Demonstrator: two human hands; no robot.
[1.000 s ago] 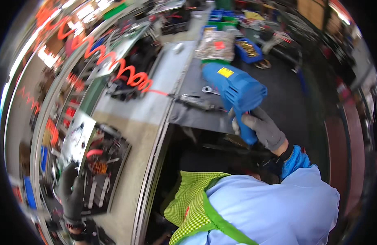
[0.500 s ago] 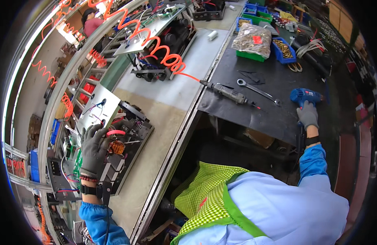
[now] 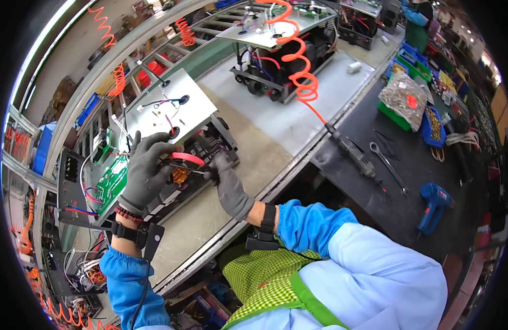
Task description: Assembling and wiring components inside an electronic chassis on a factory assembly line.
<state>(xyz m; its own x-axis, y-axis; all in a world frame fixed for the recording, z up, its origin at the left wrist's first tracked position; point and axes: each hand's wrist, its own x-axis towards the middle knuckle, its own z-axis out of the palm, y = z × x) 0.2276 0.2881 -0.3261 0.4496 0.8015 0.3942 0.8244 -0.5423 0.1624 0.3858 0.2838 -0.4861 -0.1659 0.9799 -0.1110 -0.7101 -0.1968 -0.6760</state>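
Note:
My left hand (image 3: pixel 148 175), in a grey glove, is over an open electronic chassis (image 3: pixel 165 203), its fingers and thumb closed about a thick red cable (image 3: pixel 188 159). At the cable's other end my right hand (image 3: pixel 231 187), also gloved, has its fingertips drawn together on it; their exact hold is partly hidden. Below the cable shows a copper-coloured coil (image 3: pixel 180 175). Beside my left hand lies a green circuit board (image 3: pixel 112 184). A white panel (image 3: pixel 180 110) with black grommets and wires rises behind the chassis. A blue pistol-shaped power tool (image 3: pixel 434 206) lies on the black bench.
A second chassis (image 3: pixel 265 82) stands farther along the line. An orange coiled hose (image 3: pixel 303 60) hangs down to a grey air tool (image 3: pixel 357 157). Near that are a wrench (image 3: pixel 388 168), a bag of small parts (image 3: pixel 403 99) and a blue bin (image 3: pixel 431 127). A metal rail (image 3: pixel 254 206) edges the worktop.
My right hand has let go of the blue power tool and come across to the red cable. My left hand has shifted onto the cable. The view has turned left.

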